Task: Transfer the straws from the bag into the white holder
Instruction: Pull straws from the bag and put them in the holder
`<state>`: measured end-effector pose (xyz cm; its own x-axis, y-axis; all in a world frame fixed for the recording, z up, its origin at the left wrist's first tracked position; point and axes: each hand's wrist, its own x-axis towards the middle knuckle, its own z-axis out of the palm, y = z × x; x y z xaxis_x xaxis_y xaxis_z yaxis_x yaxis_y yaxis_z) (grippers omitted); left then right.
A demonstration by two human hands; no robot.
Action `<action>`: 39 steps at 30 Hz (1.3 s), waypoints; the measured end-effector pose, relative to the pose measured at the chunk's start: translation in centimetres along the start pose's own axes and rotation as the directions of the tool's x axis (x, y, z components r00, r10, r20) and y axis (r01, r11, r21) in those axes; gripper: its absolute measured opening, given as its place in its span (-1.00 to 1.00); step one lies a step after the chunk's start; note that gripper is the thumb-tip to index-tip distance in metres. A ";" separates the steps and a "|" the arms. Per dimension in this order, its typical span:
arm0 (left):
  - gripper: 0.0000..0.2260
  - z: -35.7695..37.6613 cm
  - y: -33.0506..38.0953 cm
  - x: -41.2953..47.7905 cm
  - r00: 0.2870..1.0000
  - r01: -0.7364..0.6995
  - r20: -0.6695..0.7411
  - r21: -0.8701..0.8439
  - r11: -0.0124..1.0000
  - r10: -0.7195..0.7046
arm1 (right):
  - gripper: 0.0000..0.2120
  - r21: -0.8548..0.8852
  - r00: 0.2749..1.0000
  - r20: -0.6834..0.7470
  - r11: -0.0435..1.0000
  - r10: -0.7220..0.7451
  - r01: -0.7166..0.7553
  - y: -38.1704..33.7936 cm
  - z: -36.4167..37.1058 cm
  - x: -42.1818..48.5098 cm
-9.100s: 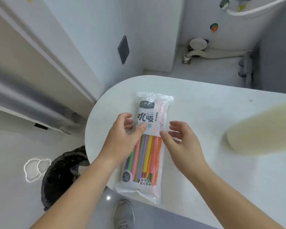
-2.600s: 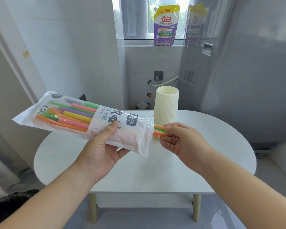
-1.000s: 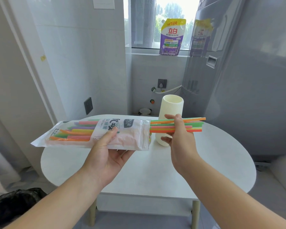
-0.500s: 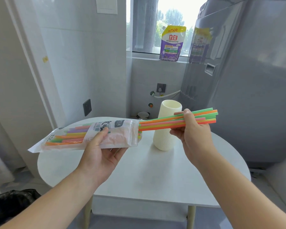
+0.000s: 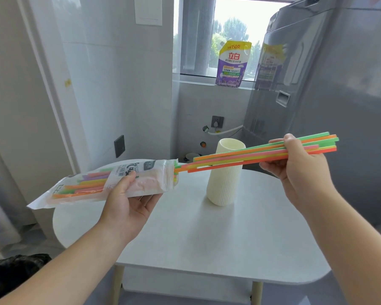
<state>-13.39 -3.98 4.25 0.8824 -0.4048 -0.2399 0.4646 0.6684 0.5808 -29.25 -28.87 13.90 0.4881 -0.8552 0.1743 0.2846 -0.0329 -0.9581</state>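
Left hand grips the straw bag from below, held above the desk's left edge. Right hand pinches a bundle of straws, their tail ends just at the bag mouth, crossing in front of the white holder standing upright near the desk's far edge.

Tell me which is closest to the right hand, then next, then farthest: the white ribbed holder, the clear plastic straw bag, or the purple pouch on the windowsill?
From the right hand:
1. White ribbed holder, on the table just left of it.
2. Clear plastic straw bag, farther left, in the left hand.
3. Purple pouch, far back on the windowsill.
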 end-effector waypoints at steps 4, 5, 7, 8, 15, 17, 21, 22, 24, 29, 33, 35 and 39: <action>-0.68 0.0 -0.3 0.4 1.000 -0.013 -0.002 0.000 1.000 0.013 | -0.80 0.002 0.998 -0.059 1.000 0.022 -0.022 -0.6 -0.9 0.7; -0.69 -0.1 -0.3 0.5 1.000 -0.016 -0.004 -0.001 1.000 0.016 | -0.79 0.011 0.997 -0.070 1.000 0.019 -0.019 -0.9 -1.2 0.9; -0.71 -0.1 -0.4 0.8 1.000 -0.016 -0.007 -0.007 1.000 0.016 | -0.75 0.033 0.996 -0.094 0.999 0.008 -0.005 -1.5 -1.7 1.3; -0.71 -0.1 -0.4 0.8 1.000 -0.017 -0.008 -0.008 1.000 0.017 | -0.75 0.039 0.994 -0.105 0.999 0.000 0.004 -1.7 -1.9 1.4; -0.73 0.1 -1.3 1.1 1.000 0.008 0.030 0.038 0.999 -0.009 | -0.85 0.058 0.977 -0.184 0.991 -0.107 0.120 -3.0 -2.7 2.0; -0.74 0.2 -1.9 1.1 0.999 0.023 0.043 0.051 0.998 -0.025 | -0.86 0.049 0.968 -0.215 0.988 -0.129 0.143 -3.5 -2.4 2.4; -0.76 0.9 -3.1 1.0 0.996 0.053 0.070 0.069 0.996 -0.058 | -0.88 0.010 0.955 -0.238 0.983 -0.177 0.184 -4.5 -1.8 3.2; -0.78 1.0 -3.3 1.0 0.995 0.061 0.080 0.076 0.995 -0.067 | -0.87 -0.007 0.952 -0.242 0.982 -0.186 0.190 -4.6 -1.7 3.4; -0.79 1.4 -4.0 1.0 0.991 0.080 0.096 0.090 0.993 -0.089 | -0.84 -0.050 0.950 -0.236 0.979 -0.206 0.199 -4.9 -1.5 3.6; -0.81 1.6 -5.2 1.0 0.987 0.102 0.115 0.110 0.989 -0.115 | -0.76 -0.165 0.958 -0.187 0.968 -0.219 0.189 -4.5 -0.8 4.5; -0.78 1.7 -5.9 1.0 0.984 0.118 0.123 0.123 0.985 -0.133 | -0.78 -0.262 0.972 -0.137 0.953 -0.191 0.150 -3.7 -0.1 5.5; -0.76 1.7 -6.1 1.0 0.983 0.120 0.125 0.126 0.985 -0.136 | -0.78 -0.319 0.979 -0.102 0.938 -0.174 0.134 -3.3 0.5 6.0; -0.69 1.6 -6.1 0.9 0.982 0.119 0.130 0.121 0.985 -0.135 | -0.77 -0.450 0.985 -0.008 0.880 -0.171 0.149 -3.0 2.2 7.2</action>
<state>-15.54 -9.49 1.74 0.7944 -0.5690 -0.2126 0.5539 0.5349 0.6380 -24.79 -33.79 18.53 0.4254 -0.8411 0.3339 -0.0483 -0.3896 -0.9197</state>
